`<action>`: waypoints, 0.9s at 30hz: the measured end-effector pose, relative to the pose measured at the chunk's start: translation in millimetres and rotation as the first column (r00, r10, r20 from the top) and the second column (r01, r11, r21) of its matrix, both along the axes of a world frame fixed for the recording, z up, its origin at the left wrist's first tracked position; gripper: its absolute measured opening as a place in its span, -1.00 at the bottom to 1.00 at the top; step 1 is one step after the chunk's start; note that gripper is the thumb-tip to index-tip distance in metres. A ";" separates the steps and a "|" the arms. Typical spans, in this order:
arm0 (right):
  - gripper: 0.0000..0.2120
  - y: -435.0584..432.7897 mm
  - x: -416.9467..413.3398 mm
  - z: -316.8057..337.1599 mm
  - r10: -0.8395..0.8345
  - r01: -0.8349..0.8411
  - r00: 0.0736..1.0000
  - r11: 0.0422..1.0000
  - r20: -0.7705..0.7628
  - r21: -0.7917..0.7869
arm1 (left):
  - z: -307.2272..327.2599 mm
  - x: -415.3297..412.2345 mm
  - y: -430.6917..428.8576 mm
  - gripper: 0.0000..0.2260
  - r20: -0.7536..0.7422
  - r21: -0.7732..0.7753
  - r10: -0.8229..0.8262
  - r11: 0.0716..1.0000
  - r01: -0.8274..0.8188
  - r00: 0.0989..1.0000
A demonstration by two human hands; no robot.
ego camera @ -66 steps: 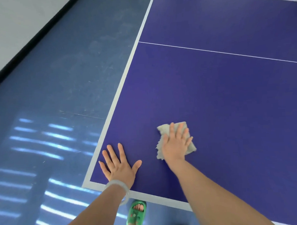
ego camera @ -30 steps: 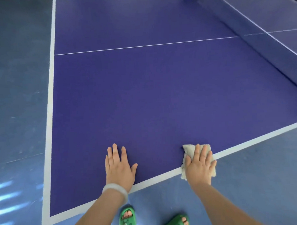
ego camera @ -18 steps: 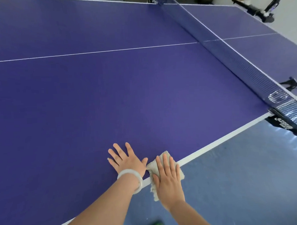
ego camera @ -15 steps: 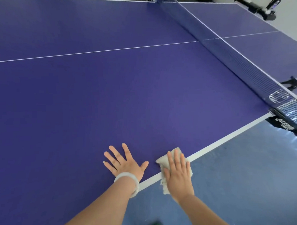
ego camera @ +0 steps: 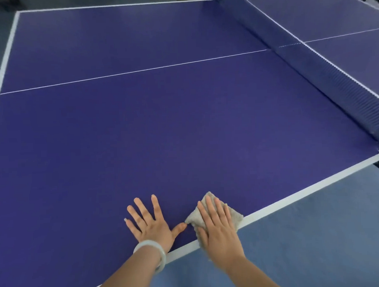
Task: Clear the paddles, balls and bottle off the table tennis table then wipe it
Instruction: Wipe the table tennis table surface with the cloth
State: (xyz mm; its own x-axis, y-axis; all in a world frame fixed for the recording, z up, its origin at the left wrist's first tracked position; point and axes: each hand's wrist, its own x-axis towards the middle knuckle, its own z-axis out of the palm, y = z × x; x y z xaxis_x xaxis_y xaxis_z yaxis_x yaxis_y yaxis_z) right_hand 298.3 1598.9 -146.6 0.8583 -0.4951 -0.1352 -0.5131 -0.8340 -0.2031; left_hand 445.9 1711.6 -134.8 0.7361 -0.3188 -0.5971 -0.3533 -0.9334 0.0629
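On the sideline [ego camera: 304, 188]: the cloth [ego camera: 235, 215] lies across this white strip, part of it on the table [ego camera: 162, 133] and its near flap past the strip, over the floor [ego camera: 316, 235].
Right hand [ego camera: 217, 232]: flat on the cloth, fingers straight and close together, pressing rather than gripping. The palm sits outside the sideline.
Left hand [ego camera: 154, 228]: just inside the sideline and beside the cloth, fingers spread wide on the bare top, holding nothing. The thumb tip is at the cloth's corner, and I cannot tell whether it touches. A bangle [ego camera: 154, 249] is on the wrist.
Paddles, balls, bottle: none in view inside the sideline, so clearing looks done and wiping is the step in hand.
Net [ego camera: 310, 59]: well along the sideline to the right.
Risk, slipping: the cloth is only pinned by a flat palm, and with so much of it past the sideline an outward stroke could drag it off onto the floor.
Risk, missed area: the cloth is small and the top is broad, so strokes that hug the sideline would leave the middle unwiped.
Risk, snagging: a long sweep along the sideline could catch the cloth on the net.
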 end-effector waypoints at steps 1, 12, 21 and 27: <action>-0.44 -17.8 -10.8 -1.2 0.017 -0.018 1.000 0.999 -0.015 -0.031 | 0.9 0.5 -0.2 0.09 -0.002 0.003 0.000 1.000 0.000 1.000; -0.34 -64.0 -18.3 3.9 -0.447 0.447 0.893 0.894 -0.052 -0.025 | 6.4 0.2 -0.1 0.07 0.015 0.024 -0.015 1.000 0.015 1.000; -0.40 -101.5 -55.3 -6.1 -0.124 0.116 0.988 0.990 -0.093 -0.079 | 12.6 -4.1 -1.6 0.07 0.051 0.042 -0.011 0.999 0.009 0.999; -0.40 -103.8 -50.7 0.3 -0.227 0.225 0.968 0.974 -0.104 -0.028 | 26.8 -3.1 -27.0 -0.05 0.082 0.009 -0.037 0.999 0.037 0.996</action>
State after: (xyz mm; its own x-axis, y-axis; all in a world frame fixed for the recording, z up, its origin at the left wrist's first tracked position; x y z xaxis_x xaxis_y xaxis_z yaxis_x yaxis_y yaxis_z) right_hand 247.6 1495.1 -146.3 0.7053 -0.6772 -0.2096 -0.7063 -0.6968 -0.1251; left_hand 442.8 1684.7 -108.0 0.7706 -0.3427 -0.5373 -0.3915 -0.9198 0.0252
